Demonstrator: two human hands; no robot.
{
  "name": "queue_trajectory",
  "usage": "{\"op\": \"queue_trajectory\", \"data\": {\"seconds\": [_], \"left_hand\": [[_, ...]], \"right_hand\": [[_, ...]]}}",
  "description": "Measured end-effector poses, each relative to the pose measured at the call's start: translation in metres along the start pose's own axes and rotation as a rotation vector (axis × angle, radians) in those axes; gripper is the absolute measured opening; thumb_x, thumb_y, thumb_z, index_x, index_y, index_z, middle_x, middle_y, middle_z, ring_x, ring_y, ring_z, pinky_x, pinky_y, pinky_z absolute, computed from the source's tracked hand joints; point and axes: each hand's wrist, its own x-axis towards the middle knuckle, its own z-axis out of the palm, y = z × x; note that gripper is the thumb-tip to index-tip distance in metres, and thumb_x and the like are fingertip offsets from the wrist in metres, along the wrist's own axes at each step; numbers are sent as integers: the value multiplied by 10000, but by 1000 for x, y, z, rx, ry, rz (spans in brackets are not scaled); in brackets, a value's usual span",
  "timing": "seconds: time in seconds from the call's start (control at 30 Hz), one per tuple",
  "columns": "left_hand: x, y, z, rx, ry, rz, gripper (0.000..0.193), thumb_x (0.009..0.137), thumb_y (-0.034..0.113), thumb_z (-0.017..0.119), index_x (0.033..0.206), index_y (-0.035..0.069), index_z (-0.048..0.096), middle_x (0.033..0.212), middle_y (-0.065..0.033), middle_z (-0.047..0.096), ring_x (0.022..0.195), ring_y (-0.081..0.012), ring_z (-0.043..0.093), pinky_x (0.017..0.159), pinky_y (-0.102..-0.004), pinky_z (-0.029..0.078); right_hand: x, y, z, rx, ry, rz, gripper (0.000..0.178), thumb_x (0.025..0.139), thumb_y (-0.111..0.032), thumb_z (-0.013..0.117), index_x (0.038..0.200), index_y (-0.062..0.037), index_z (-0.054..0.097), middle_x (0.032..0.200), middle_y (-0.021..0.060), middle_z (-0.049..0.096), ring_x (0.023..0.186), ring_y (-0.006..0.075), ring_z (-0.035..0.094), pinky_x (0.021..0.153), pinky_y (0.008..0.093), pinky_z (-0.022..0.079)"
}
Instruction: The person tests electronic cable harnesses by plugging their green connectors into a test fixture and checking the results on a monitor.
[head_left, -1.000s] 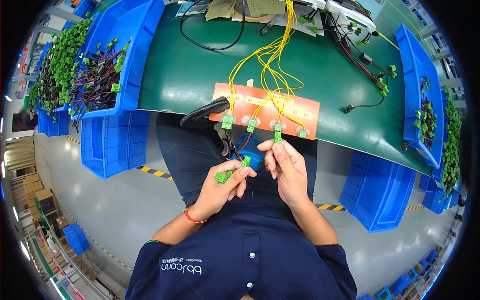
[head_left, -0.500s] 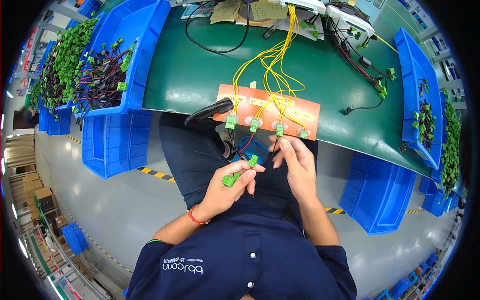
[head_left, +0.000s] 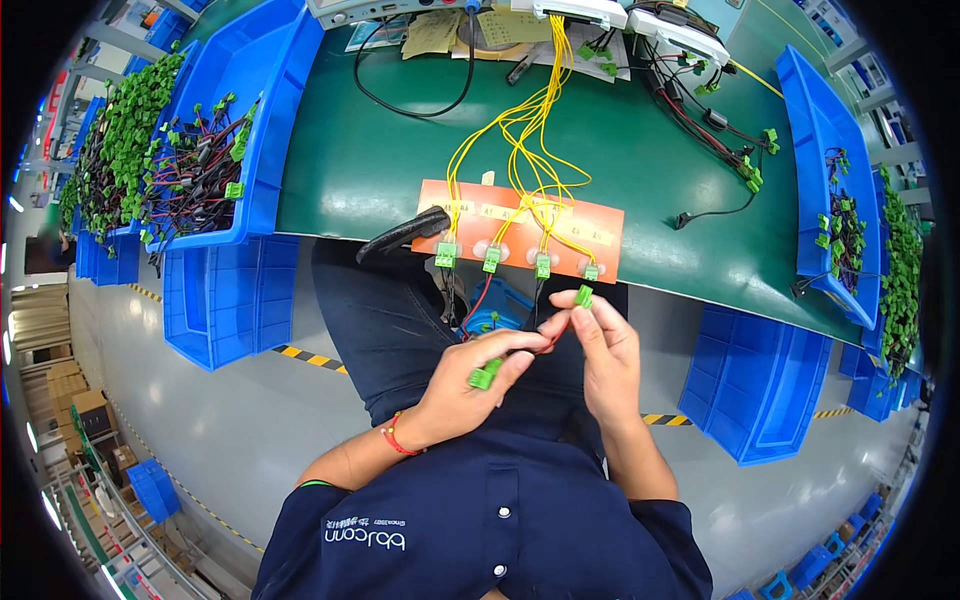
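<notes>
My left hand [head_left: 465,385] is closed round a green connector plug [head_left: 484,376], which pokes out beside the thumb. Between the thumb and fingers of my right hand [head_left: 607,360], a second green connector plug [head_left: 584,296] is pinched. Red and dark wire shows between the two hands. Just beyond them, an orange board [head_left: 610,225] lies at the table's near edge. Along its front are several green sockets, one at the right end [head_left: 591,271] being nearest my right hand. Yellow wires [head_left: 530,150] run into them from behind, and red and black leads hang from some of them.
A blue bin [head_left: 270,130] of wired green connectors stands at the left, another [head_left: 810,150] at the right. A black strap-like thing [head_left: 400,236] overlaps the board's left end. White devices [head_left: 690,38] and a black cable [head_left: 415,108] lie at the back of the green table [head_left: 350,170].
The green plug that stood at my left fingertips is now in my right fingers, just below the board's right end. My left hand has shifted right, keeping a plug in its grip.
</notes>
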Motion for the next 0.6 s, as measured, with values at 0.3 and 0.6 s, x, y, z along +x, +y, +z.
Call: {"op": "queue_trajectory", "data": {"seconds": [0.3, 0.6], "left_hand": [[-6, -31, -26, -298, 474, 22, 201, 998, 113, 518, 1174, 19, 491, 760, 15, 482, 536, -20, 367, 465, -166, 301], [-9, -48, -44, 395, 162, -48, 156, 965, 138, 581, 1023, 5, 637, 741, -32, 610, 657, -87, 556, 589, -247, 435]], "right_hand": [[7, -6, -6, -179, 9, -76, 286, 1026, -179, 484, 1152, 45, 610, 763, 25, 579, 761, 86, 546, 769, 234, 443], [5, -2, -5, -180, 37, -114, 297, 1031, -190, 471, 1142, 49, 609, 755, 18, 561, 737, 79, 523, 771, 241, 444]]}}
